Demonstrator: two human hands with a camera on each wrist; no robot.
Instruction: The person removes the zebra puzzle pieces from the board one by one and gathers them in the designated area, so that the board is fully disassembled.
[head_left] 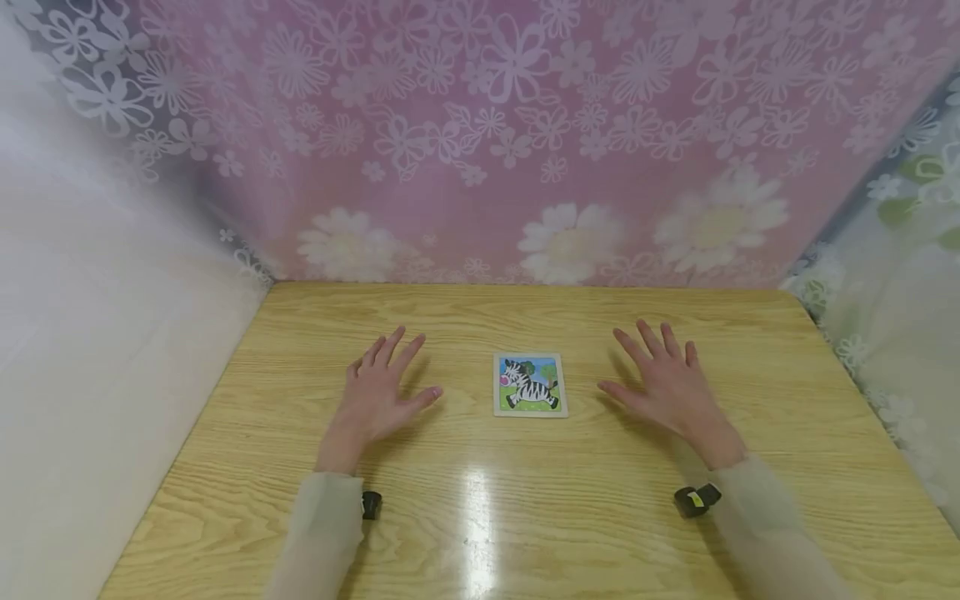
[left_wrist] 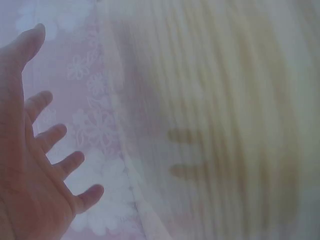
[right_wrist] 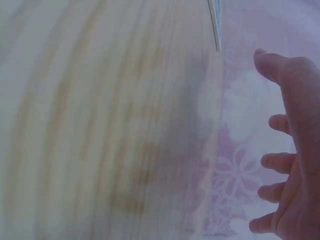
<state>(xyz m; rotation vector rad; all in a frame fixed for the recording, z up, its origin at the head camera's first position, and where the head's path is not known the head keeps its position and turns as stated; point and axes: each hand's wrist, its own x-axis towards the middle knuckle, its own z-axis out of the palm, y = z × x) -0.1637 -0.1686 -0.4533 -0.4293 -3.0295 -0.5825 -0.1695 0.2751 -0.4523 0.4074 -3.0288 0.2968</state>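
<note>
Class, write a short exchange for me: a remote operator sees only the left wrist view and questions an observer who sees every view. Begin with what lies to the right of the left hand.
Operator: From the left wrist I see the left hand and the table. What lies to that hand's right?
Observer: A zebra picture with a pale border, lying on the table.
Operator: And the right hand, is it holding that picture?
Observer: No, it is apart from it, on the picture's other side, fingers spread.

A pink flowered backdrop point(head_left: 450, 192) stands behind the wood-grain table point(head_left: 585, 500).
</note>
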